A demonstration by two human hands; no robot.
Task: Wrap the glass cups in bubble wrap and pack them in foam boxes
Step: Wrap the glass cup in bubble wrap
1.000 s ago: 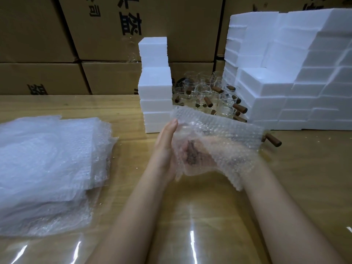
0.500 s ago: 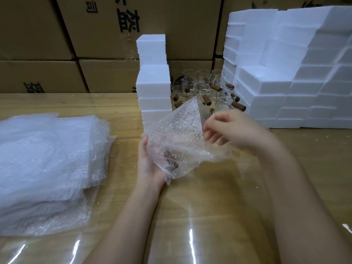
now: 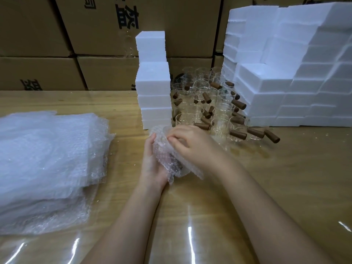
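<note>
Centre of the bench (image 3: 276, 178), the left hand (image 3: 152, 164) clamped its fingers round one glass cup (image 3: 174, 163) nearly swathed in bubble wrap (image 3: 162, 142), the right hand (image 3: 192, 147) pinched the top fold, and bare cups (image 3: 209, 103) at one o'clock, foam boxes (image 3: 154, 92) at twelve, suggested most work remained.

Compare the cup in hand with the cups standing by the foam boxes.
The held cup is swathed in bubble wrap; the standing cups are bare. The held cup sits between the left hand and right hand; the standing cups rest untouched on the table. Both show brown handles.
</note>
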